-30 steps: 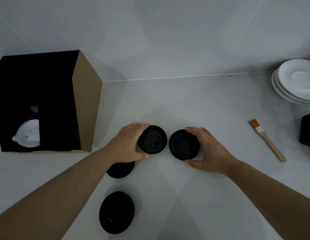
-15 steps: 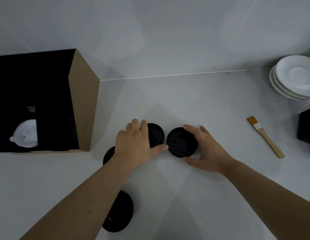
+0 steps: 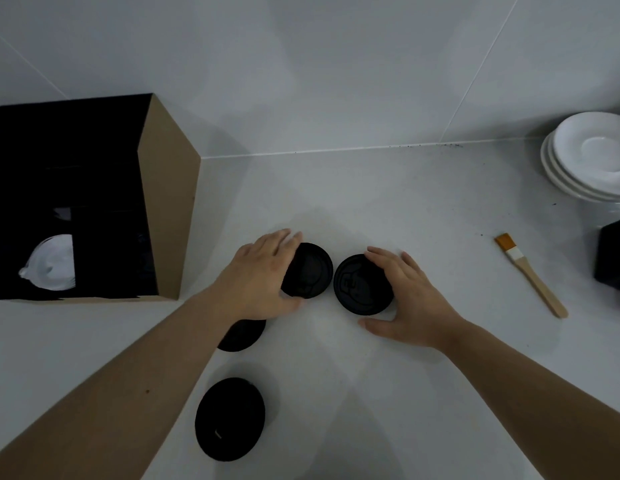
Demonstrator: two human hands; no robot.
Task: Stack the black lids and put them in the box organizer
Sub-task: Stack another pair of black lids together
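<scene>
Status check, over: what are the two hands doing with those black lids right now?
Left hand on one black lid, right hand on its neighbour. Two more lids unstacked; box organizer at left. Nothing in the way.

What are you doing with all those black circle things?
A person is gathering black lids on a white counter. The left hand grips one lid and the right hand grips another, side by side. Two more lids wait nearer the person: one partly under the left arm and one lying alone. Nothing is stacked yet. The box organizer stands off to the left.
</scene>
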